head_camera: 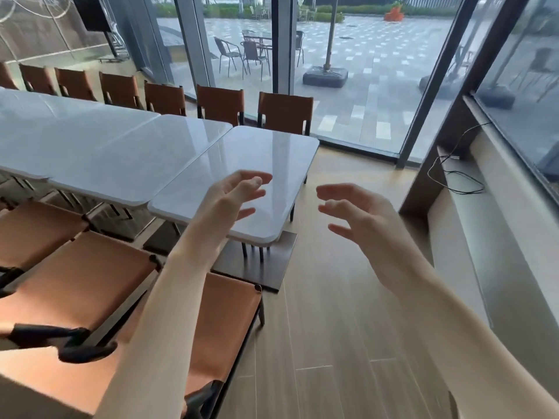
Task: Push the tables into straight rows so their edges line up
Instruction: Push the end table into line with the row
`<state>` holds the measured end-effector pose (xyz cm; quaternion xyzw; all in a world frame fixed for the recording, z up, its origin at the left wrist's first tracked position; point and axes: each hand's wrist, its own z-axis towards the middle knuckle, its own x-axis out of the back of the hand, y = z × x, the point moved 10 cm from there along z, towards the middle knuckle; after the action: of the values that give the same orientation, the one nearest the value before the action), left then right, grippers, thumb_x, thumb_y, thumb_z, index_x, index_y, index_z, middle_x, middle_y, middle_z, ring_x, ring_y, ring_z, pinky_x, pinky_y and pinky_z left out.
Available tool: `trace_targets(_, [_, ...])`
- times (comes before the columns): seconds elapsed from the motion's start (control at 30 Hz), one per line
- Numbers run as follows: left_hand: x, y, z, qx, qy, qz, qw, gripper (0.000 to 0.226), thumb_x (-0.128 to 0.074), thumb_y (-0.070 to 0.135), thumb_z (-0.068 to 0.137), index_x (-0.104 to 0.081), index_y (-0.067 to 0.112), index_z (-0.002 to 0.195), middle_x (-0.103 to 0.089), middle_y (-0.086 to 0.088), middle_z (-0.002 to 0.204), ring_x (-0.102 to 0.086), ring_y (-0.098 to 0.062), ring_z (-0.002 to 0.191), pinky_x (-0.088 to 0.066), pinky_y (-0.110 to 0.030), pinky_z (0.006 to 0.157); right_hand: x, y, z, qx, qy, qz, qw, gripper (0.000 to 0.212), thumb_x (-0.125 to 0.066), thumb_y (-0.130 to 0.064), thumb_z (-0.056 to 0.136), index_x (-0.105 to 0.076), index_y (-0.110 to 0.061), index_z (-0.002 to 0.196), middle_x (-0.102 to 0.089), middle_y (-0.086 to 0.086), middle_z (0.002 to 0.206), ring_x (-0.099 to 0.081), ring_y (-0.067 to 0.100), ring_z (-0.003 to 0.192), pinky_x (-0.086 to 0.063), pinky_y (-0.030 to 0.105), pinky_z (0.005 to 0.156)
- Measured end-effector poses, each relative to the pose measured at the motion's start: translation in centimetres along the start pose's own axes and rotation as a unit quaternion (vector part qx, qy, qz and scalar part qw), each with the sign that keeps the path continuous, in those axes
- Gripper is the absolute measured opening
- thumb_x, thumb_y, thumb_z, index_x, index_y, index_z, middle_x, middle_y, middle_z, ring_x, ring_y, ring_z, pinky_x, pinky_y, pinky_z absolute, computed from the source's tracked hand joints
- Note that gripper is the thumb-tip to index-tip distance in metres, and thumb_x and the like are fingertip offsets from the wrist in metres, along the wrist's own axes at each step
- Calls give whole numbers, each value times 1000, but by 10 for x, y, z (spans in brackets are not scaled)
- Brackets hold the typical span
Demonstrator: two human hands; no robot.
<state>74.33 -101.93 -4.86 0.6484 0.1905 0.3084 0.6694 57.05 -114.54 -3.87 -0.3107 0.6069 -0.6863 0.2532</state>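
Note:
A row of white glossy tables runs from the left toward the window. The end table (266,152) is nearest me and sits slightly offset from the second table (145,152), its near edge sticking out further toward me. My left hand (233,198) hovers over the end table's near right corner, fingers spread and loosely bent, holding nothing. My right hand (360,219) hangs in the air to the right of that table, over the floor, fingers also spread and empty. Neither hand touches the table.
Orange-brown chairs line the far side (284,111) and the near side (211,313) of the tables. A glass wall (363,71) stands behind. A ledge with a black cable (453,173) runs along the right. Wooden floor (332,328) lies between chairs and ledge.

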Motion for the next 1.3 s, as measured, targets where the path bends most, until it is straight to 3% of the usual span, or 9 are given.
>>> trace_targets(0.2, [13, -27, 42, 18, 22, -2, 1000, 33, -52, 42, 90, -71, 29, 113, -71, 15, 122, -65, -3, 115, -50, -39, 104, -18, 14, 61, -9, -31, -11, 999, 23, -61, -15, 97, -73, -27, 113, -72, -14, 115, -65, 5, 112, -53, 41, 101])
trace_targets(0.33, [11, -41, 68, 46, 13, 19, 999, 22, -54, 35, 101, -70, 28, 114, -71, 16, 121, -67, -3, 112, -49, -40, 106, -25, 27, 100, -16, -49, -6, 999, 24, -60, -14, 97, -73, -25, 115, -72, -13, 116, -65, 6, 113, -54, 41, 100])
trace_targets(0.53, [8, -50, 136, 66, 44, 42, 996, 24, -48, 28, 105, -70, 25, 115, -72, 15, 120, -68, -5, 111, -48, -42, 107, -25, 42, 179, -16, -100, 0, 995, 24, -60, -16, 97, -72, -26, 116, -72, -15, 115, -65, 4, 113, -54, 39, 100])
trace_targets(1.0, [-71, -45, 341, 61, 88, 50, 993, 25, -47, 29, 105, -70, 26, 113, -72, 17, 117, -68, -3, 110, -50, -39, 105, 84, 61, 391, -18, -117, 8, 993, 25, -59, -14, 97, -73, -25, 114, -72, -13, 115, -66, 7, 112, -54, 39, 100])
trace_targets(1.3, [-64, -58, 414, 79, 136, 54, 986, 26, -47, 28, 105, -71, 23, 113, -72, 13, 119, -67, -7, 112, -50, -42, 106, 117, 76, 478, -20, -124, 14, 992, 26, -58, -14, 97, -73, -27, 113, -73, -14, 115, -66, 8, 113, -54, 40, 100])
